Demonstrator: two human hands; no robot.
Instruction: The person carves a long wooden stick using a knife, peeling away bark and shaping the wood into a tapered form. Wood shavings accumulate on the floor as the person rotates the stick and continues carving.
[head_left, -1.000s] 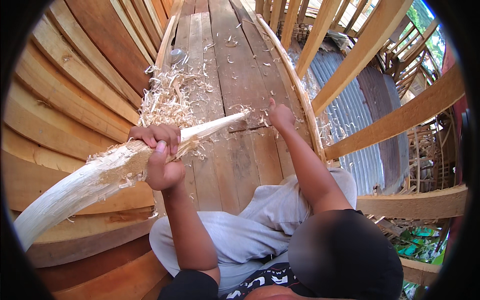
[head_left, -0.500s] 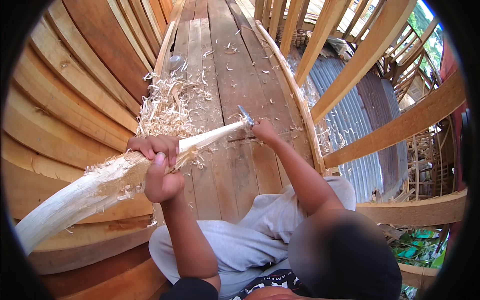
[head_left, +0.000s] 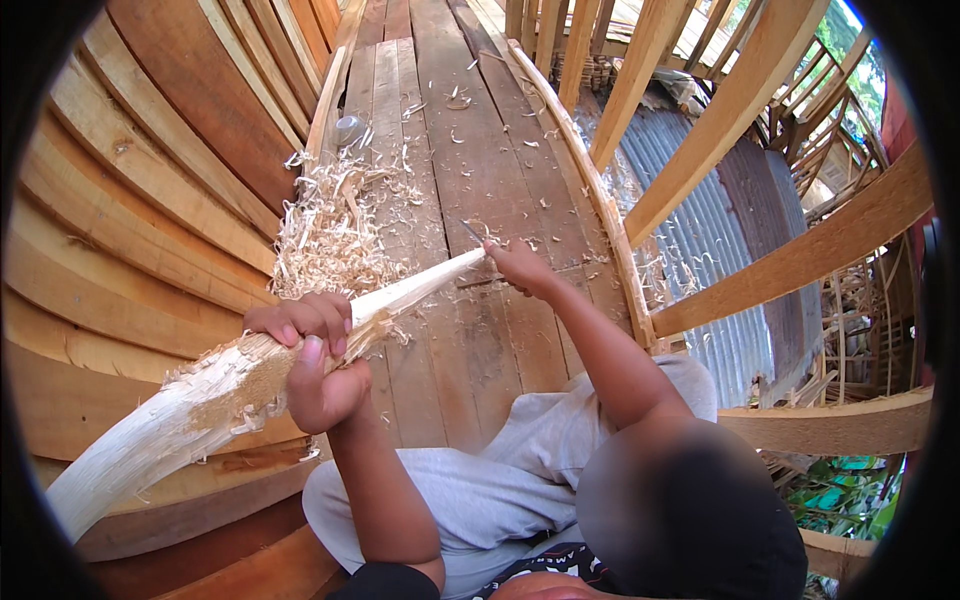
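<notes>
A long, pale, peeled wooden pole slants from the lower left to a thinner, freshly shaved tip near the middle. My left hand is closed round it partway along, fingers over the top and thumb on the near side. Beside the tip, my right hand is closed on a knife, its narrow blade pointing up and left past the pole's end. The knife's handle is hidden in my fingers. Ragged fibres and strips cling to the pole's side around my left hand.
Curly wood shavings are heaped beyond the pole, against curved wooden ribs on the left. A small grey cup-like thing stands on the plank floor. A low wooden rail, upright slats and corrugated metal sheeting lie to the right.
My right hand has shifted slightly left and down with the knife, which has turned so less of its blade shows. My left hand keeps its hold; the pole has dipped slightly.
</notes>
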